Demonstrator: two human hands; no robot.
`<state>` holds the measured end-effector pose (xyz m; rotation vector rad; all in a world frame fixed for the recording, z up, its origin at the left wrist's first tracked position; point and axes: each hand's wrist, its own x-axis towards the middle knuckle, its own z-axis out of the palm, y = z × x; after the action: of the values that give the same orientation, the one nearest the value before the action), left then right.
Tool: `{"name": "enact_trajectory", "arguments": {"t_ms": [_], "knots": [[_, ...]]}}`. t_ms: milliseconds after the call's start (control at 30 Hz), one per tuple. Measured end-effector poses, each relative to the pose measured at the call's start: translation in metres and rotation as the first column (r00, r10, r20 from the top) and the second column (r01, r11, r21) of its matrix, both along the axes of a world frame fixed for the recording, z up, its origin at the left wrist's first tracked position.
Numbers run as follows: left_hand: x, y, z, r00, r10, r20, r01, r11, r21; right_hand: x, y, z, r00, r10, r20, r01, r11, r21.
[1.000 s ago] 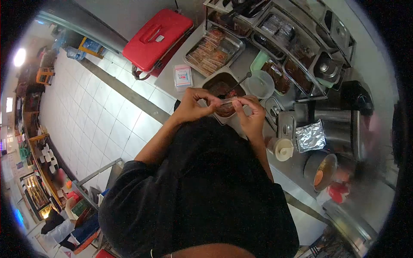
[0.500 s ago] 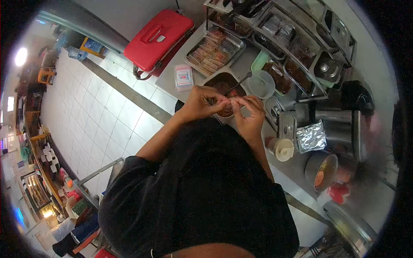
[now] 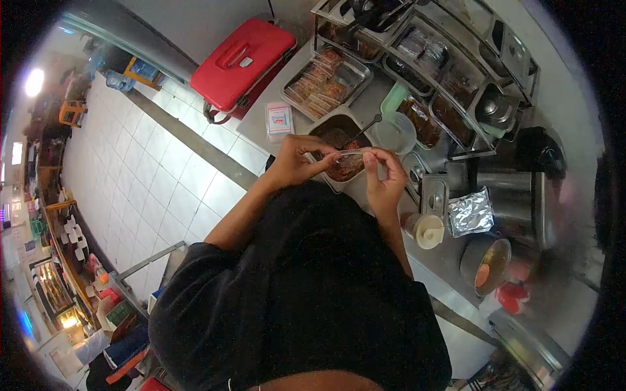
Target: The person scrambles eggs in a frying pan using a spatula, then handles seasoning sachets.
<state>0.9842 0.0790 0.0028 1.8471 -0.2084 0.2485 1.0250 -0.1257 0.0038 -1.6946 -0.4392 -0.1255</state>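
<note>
A small clear plastic bag is stretched by its edge between my two hands. My left hand pinches one end and my right hand pinches the other. Beneath them stands a deep metal pan of dark reddish food, partly hidden by the fingers. A dark-handled spoon leans in that pan, its lower end in the food. Beyond it, a metal tray holds several filled clear packets. A packet with a red and blue label lies left of the pan.
A clear round tub sits right of the pan. Farther right are a metal rack with food pans, a cream-lidded jug, a foil-wrapped block and a pot. A red cooler box stands at the far left.
My hands have moved apart, and the plastic bag's edge now shows stretched between them. The pan, spoon and trays stay where they were.
</note>
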Motion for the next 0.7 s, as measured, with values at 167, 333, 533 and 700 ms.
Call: {"name": "enact_trajectory", "arguments": {"t_ms": [167, 333, 533, 700], "knots": [[-0.002, -0.001, -0.001, 0.999, 0.031, -0.027, -0.032, 0.999, -0.024, -0.001, 0.002, 0.001, 0.998, 0.053, -0.030, -0.053, 0.999, 0.009], [-0.001, -0.006, -0.001, 0.997, 0.029, -0.067, -0.031, 0.999, -0.032, -0.003, 0.003, 0.010, 0.992, 0.128, -0.012, -0.129, 0.984, -0.121], [0.004, -0.002, -0.002, 0.999, 0.004, 0.054, -0.007, 0.999, 0.052, -0.003, 0.001, 0.012, 0.993, 0.115, 0.037, -0.104, 0.971, -0.215], [0.006, -0.007, 0.002, 0.999, -0.043, -0.003, 0.043, 0.998, 0.054, -0.004, 0.001, 0.007, 0.990, 0.097, 0.103, -0.065, 0.958, -0.279]]}}
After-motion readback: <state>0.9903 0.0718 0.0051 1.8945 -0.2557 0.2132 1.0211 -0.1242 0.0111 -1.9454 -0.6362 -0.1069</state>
